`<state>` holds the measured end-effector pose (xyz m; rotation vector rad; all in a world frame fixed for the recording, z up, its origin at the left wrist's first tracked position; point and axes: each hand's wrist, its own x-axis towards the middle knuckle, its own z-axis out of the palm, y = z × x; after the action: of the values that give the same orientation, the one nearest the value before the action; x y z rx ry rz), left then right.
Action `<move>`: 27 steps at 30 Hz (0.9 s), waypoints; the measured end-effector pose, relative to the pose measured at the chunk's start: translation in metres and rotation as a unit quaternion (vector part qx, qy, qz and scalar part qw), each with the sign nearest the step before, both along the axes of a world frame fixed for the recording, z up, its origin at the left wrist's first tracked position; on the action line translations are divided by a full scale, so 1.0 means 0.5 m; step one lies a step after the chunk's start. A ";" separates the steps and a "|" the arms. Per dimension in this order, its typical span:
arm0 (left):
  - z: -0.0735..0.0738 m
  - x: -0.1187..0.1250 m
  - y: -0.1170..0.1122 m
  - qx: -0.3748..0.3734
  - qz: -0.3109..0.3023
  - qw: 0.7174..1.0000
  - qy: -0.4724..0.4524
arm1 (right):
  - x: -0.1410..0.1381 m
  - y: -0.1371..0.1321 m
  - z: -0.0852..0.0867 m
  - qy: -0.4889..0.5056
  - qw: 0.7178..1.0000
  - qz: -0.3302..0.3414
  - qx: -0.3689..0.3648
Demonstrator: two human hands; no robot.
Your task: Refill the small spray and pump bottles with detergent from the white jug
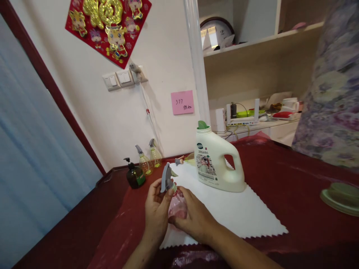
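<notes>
A small pink see-through spray bottle (177,206) is held between both hands above the white mat (224,213). My left hand (157,209) is closed around its grey spray head (167,179), thumb pressed near the neck. Around the bottle's round body my right hand (196,215) is wrapped, with the thumb low on its near side. The spray head sits at the bottle's neck, tilted; whether it is screwed tight I cannot tell. Beyond my hands a big pale green detergent jug (218,160) stands upright on the mat, with a green piece (202,124) in its uncapped mouth.
At the back left stand a dark pump bottle (135,175) and two yellowish spray bottles (146,164). A small loose part (178,161) lies near the wall. To the right is a green lid-like dish (340,198) on the red tablecloth (280,179). Shelves hold a router (242,118).
</notes>
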<state>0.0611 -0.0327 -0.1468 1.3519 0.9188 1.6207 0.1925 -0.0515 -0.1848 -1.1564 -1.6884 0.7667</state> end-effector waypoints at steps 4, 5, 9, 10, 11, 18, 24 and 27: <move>0.002 0.002 -0.004 0.002 0.009 1.000 0.006 | -0.001 0.001 -0.001 0.005 1.000 0.001 0.010; 0.003 0.003 -0.005 0.003 0.010 1.000 0.009 | -0.001 0.001 -0.001 0.006 1.000 0.000 0.012; 0.003 0.004 -0.004 0.015 0.015 0.999 0.027 | 0.000 0.001 0.000 0.009 1.000 -0.001 0.017; 0.001 0.004 -0.003 0.018 0.015 0.999 0.031 | -0.001 0.001 0.000 0.008 1.000 -0.001 0.017; 0.000 0.004 -0.002 0.020 0.013 0.999 0.032 | -0.002 0.001 -0.002 0.007 1.000 -0.002 0.016; 0.000 0.000 0.001 0.026 0.003 0.999 0.039 | -0.012 0.001 -0.028 0.004 0.997 -0.013 0.079; -0.001 -0.003 0.003 0.034 -0.006 0.998 0.045 | -0.005 0.001 -0.029 -0.021 0.987 0.016 0.156; -0.004 -0.004 0.000 0.031 -0.008 0.998 0.053 | -0.002 0.003 -0.027 -0.020 0.988 0.014 0.155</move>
<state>0.0589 -0.0327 -0.1486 1.4959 0.9233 1.5897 0.1914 -0.0502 -0.1982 -0.9376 -1.7865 0.4766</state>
